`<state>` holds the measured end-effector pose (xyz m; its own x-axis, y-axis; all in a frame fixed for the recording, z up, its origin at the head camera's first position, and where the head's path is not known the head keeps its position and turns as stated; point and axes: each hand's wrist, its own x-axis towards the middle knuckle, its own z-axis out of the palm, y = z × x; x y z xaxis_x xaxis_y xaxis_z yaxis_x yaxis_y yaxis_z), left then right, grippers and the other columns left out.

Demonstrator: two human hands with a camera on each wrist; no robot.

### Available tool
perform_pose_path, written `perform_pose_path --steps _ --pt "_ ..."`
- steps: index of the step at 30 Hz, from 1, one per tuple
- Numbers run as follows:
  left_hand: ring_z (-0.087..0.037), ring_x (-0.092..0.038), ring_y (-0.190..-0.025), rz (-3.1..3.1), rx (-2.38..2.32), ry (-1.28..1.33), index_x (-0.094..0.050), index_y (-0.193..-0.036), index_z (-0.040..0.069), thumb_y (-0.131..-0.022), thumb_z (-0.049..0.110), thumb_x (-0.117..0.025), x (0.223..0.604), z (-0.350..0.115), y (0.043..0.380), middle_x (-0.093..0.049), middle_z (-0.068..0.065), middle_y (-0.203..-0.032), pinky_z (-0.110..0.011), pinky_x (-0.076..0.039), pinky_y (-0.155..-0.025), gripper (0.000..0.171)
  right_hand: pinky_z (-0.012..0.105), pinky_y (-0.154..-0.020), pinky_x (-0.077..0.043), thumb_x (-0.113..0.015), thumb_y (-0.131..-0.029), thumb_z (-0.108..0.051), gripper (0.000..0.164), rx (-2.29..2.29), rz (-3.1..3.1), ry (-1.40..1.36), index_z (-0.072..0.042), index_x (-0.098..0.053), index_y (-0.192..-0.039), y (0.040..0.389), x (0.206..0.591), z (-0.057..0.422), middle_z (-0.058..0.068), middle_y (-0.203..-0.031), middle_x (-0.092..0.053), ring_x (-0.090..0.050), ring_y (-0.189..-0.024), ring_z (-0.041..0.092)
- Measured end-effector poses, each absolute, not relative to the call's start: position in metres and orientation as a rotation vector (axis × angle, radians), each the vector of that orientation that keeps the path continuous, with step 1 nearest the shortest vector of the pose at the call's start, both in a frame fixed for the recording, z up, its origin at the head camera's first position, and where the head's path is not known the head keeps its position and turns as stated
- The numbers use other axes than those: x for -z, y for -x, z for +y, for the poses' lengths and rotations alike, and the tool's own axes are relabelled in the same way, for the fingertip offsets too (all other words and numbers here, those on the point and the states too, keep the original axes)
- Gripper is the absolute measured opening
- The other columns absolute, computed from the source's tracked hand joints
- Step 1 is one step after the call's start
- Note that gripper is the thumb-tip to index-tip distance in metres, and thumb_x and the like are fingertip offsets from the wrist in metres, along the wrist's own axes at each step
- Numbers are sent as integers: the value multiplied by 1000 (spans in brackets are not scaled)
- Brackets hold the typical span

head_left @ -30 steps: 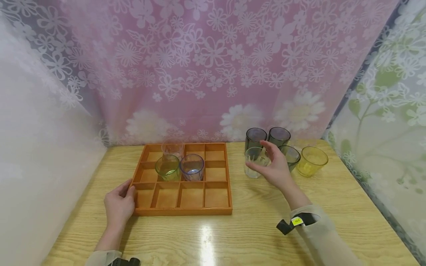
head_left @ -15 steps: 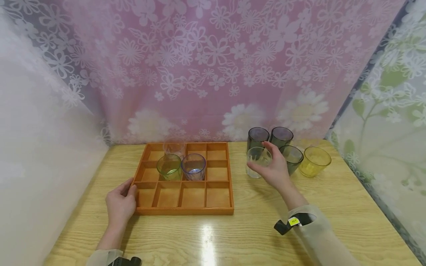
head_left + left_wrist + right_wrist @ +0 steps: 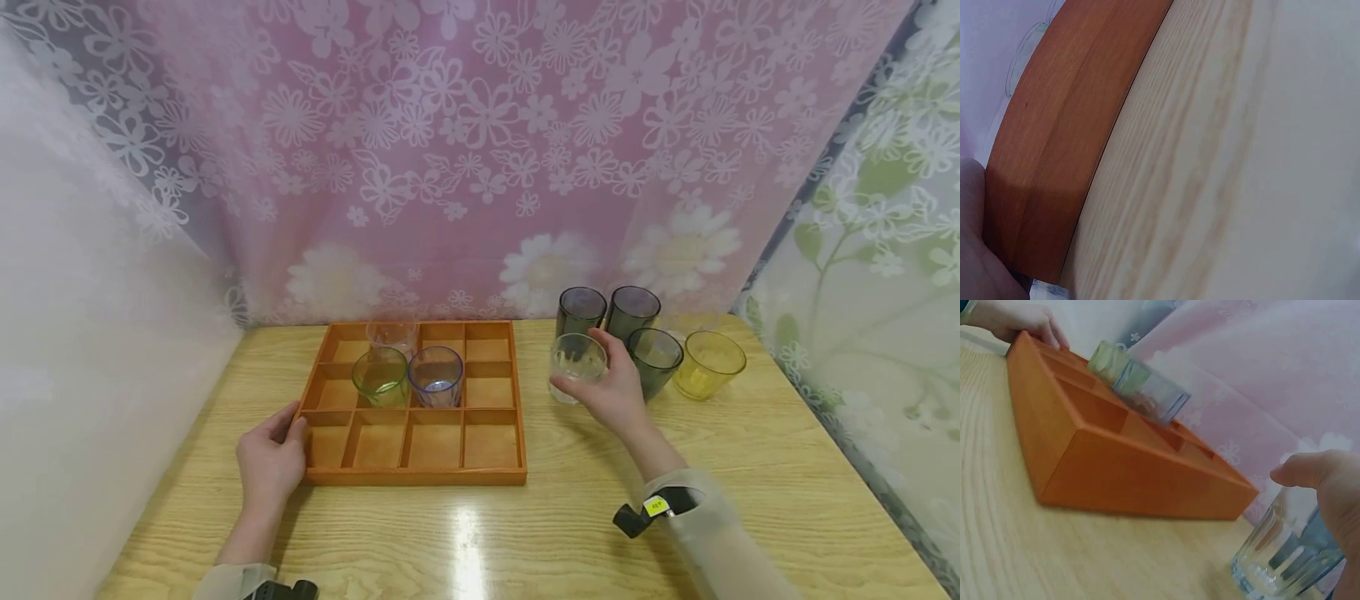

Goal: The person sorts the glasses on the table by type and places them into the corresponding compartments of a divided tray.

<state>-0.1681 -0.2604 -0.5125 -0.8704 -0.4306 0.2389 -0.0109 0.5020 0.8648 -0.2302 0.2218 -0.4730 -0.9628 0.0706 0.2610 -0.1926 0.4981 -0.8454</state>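
A: Your left hand (image 3: 272, 460) grips the wooden tray (image 3: 416, 477) by its left side.
B: A green glass (image 3: 381, 385) and a blue-rimmed glass (image 3: 436, 382) stand in it, side by side.
A: And your right hand (image 3: 618, 398)?
B: It holds a clear glass (image 3: 576, 358) — right of the tray, in front of a dark glass (image 3: 581, 310), with a yellow glass (image 3: 708, 368) farther right.

Soft, even light filled the head view, white glare (image 3: 467, 550) streaked the tabletop (image 3: 558, 533), and the left wrist view was washed out.
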Motion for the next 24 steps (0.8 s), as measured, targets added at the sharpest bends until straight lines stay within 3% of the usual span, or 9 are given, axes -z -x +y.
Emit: perform_pose_path --steps 4,10,24 --pt "-32 -68 -118 -2335 1327 -379 -71 -133 -4 -103 3 -66 513 -261 168 -72 -21 -126 -2 -42 -79 31 59 -116 -38 -98 -78 -27 102 -1454 -2504 -80 -3 -40 -159 231 479 220 20 -157 -48 -44 -144 39" --pt "-34 -68 -117 -2324 1332 -368 -71 -131 -5 -102 2 -66 511 -259 167 -72 -23 -125 -1 -42 -78 30 56 -119 -34 -96 -81 -25 102 -1551 -2492 -83 2 -36 -159 234 487 219 21 -153 -52 -47 -143 37" --pt "-34 -67 -120 -2331 1330 -383 -71 -133 -4 -103 4 -66 511 -261 168 -72 -23 -125 -1 -41 -80 31 55 -114 -40 -96 -81 -26 92 -1558 -2475 -109 1 -46 -154 238 492 218 19 -145 -61 -53 -136 35"
